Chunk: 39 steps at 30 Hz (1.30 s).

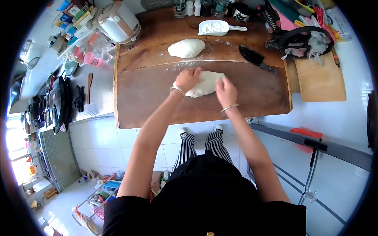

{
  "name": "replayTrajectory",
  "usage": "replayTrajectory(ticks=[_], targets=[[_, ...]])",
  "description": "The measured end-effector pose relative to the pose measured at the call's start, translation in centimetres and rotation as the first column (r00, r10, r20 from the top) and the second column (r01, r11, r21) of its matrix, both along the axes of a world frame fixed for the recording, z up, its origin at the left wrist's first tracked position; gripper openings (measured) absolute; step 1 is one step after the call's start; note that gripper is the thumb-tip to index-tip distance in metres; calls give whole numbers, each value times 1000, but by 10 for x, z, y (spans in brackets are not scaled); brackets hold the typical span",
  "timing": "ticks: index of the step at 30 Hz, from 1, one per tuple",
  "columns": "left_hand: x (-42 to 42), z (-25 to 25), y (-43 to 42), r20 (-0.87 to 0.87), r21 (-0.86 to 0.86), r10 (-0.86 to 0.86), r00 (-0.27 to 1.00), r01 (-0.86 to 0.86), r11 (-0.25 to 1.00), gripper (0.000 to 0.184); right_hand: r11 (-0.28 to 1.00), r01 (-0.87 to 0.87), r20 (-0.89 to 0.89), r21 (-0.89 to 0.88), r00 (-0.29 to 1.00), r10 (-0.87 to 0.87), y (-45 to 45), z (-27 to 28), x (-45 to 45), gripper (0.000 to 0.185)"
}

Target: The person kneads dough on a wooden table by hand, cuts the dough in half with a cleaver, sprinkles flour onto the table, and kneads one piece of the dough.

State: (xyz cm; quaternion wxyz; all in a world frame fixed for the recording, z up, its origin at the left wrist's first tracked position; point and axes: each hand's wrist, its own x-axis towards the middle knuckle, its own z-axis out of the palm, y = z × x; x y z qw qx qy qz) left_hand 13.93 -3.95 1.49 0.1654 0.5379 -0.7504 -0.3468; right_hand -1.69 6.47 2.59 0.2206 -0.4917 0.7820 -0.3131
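Observation:
A pale, oblong piece of dough (204, 84) lies on the wooden work table, near its front half. My left hand (188, 80) is curled over the left end of the dough, its fingers bent at the upper edge. At the opposite end, my right hand (226, 92) grips the upper right corner, fingers closed against the dough. Behind them rests a second, smooth lump of dough (186, 48), with scattered flour around it. A white scoop (213, 28) full of flour sits farther back.
A dark-bladed cleaver (252, 56) lies right of the dough on the table (149, 94). An electric kettle (119, 23) stands at the back left. Jars and bottles (179, 8) line the back edge. A metal folding frame (311, 149) is at my right.

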Motion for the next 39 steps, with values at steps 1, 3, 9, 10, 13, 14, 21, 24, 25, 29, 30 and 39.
replayTrajectory(ticks=[1, 3, 9, 10, 13, 14, 21, 24, 25, 29, 30, 39], targets=[[-5, 0, 14, 33, -15, 33, 999, -33, 999, 44, 971, -40, -83, -236, 996, 21, -12, 8, 4, 26], [-9, 0, 46, 55, -107, 99, 994, -93, 990, 29, 884, -209, -142, -417, 976, 164, -24, 8, 21, 21], [3, -40, 108, -40, -602, 192, 981, -177, 779, 26, 794, -367, -455, -485, 881, 130, 16, -36, 49, 13], [-1, -46, 79, -36, -604, 204, 978, -184, 775, 26, 788, -375, -451, -488, 881, 140, -13, -43, 41, 13], [-8, -44, 26, 13, -487, 191, 982, -160, 859, 14, 845, -405, -447, -350, 865, 229, -66, -46, 28, 15], [-11, -40, 9, 86, -430, 207, 974, -151, 890, 12, 841, -403, -446, -362, 867, 223, -85, -44, 26, 15], [9, -11, -69, 160, -341, 69, 985, -10, 940, 24, 971, -192, -259, -140, 954, 152, -135, -37, 40, 23], [22, -50, -69, -25, -611, 92, 995, -88, 787, 16, 871, -283, -444, -402, 892, 85, -134, -52, 54, 17], [20, -54, -77, -27, -633, 113, 993, -104, 767, 16, 860, -295, -455, -416, 886, 84, -145, -53, 53, 16], [17, -49, -78, -35, -591, 151, 988, -142, 794, 15, 853, -326, -492, -407, 865, 96, -156, -56, 49, 14], [17, -49, -80, -32, -601, 149, 988, -138, 787, 15, 849, -323, -489, -419, 868, 89, -159, -58, 50, 14], [-29, -44, 47, 24, -483, 341, 940, -288, 827, 18, 787, -498, -486, -363, 822, 296, -52, -50, -1, 16]])
